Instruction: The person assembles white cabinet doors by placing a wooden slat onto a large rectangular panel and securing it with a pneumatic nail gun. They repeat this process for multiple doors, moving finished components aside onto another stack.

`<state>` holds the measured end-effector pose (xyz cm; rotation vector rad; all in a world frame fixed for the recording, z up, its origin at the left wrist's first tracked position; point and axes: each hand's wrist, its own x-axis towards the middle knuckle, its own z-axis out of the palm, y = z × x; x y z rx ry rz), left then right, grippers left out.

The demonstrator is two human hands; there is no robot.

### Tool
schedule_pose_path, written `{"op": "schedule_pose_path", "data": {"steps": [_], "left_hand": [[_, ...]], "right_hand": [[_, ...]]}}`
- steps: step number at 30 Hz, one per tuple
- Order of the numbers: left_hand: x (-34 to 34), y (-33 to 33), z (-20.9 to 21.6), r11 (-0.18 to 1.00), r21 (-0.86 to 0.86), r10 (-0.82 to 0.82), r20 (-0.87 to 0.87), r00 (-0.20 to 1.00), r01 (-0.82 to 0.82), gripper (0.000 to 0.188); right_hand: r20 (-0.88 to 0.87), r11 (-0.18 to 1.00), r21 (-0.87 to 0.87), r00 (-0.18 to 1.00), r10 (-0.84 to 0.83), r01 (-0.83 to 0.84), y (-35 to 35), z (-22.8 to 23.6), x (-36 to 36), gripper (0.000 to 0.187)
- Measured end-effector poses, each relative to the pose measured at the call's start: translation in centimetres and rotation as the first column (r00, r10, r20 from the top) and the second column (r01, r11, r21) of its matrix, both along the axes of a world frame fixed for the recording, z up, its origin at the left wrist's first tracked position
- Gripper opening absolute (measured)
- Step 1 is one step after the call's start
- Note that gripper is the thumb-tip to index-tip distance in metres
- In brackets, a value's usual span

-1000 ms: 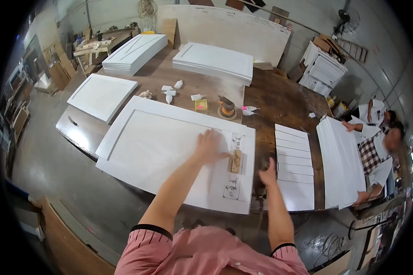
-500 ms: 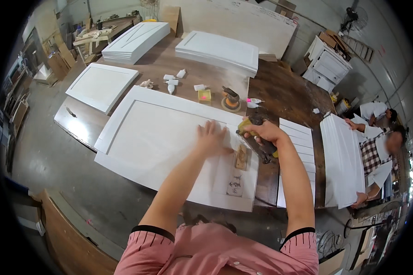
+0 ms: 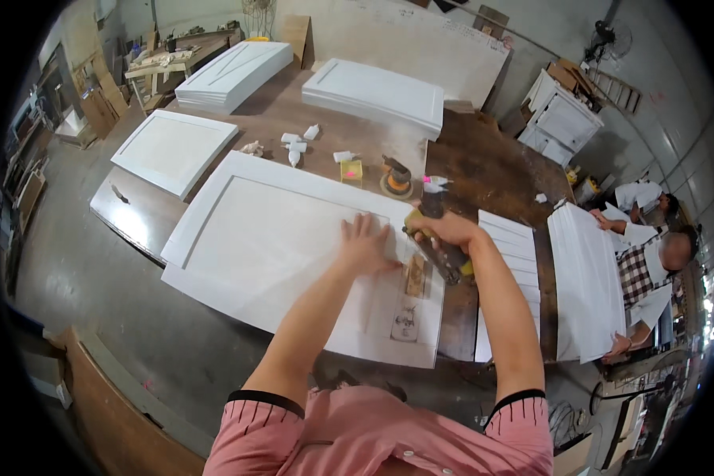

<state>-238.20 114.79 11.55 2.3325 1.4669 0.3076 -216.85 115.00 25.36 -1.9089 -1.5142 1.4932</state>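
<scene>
A large white framed panel [image 3: 262, 230] with a recessed middle lies across the table in front of me. My left hand [image 3: 365, 246] rests on its right part, fingers spread. My right hand [image 3: 448, 230] grips a yellow-and-black power tool [image 3: 452, 272], which looks like a nail gun, over the panel's right edge. Between my hands and a little nearer, a small wooden block [image 3: 414, 275] lies on the panel. Closer still is a flat rectangular piece [image 3: 405, 321] with dark marks. The tool's tip is hard to make out.
An orange-and-black sander [image 3: 396, 182], a yellow box [image 3: 351, 171] and several white bottles [image 3: 295, 151] lie beyond the panel. Stacked white panels [image 3: 373, 94] stand farther back. A grooved white panel [image 3: 508, 278] lies right. A co-worker [image 3: 642, 266] holds white boards [image 3: 585, 285].
The tool in my right hand has tilted and shifted slightly left. My left hand stays in nearly the same place on the panel. The whole view has shifted slightly.
</scene>
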Motion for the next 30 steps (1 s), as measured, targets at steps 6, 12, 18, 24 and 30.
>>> {"op": "schedule_pose_path", "data": {"steps": [6,12,18,24,30], "left_hand": [[-0.5,-1.6,-0.1,0.997,0.078,-0.025,0.097,0.995,0.018,0.088],[-3.4,-8.8,-3.4,0.991,0.062,-0.126,0.176,0.976,0.117,0.067],[-7.9,-12.9,-1.2,0.962,0.055,-0.27,0.111,0.956,0.266,0.067],[-8.9,-12.3,-2.3,0.946,0.143,-0.307,0.105,0.946,0.291,0.067],[-8.9,-12.2,-1.8,0.946,0.144,-0.305,0.097,0.947,0.29,0.067]], "right_hand": [[-0.255,0.983,0.173,0.967,-0.014,0.06,-9.7,3.2,1.5,0.057],[-0.307,0.999,0.021,0.951,0.043,-0.038,-16.9,1.5,1.3,0.072],[-0.265,0.988,-0.089,0.959,0.1,-0.128,-18.2,0.4,-0.8,0.069],[-0.164,0.955,-0.153,0.96,0.228,-0.253,-16.1,-0.2,-2.6,0.069],[-0.117,0.946,-0.089,0.947,0.301,-0.311,-15.4,-1.0,-2.8,0.071]]}}
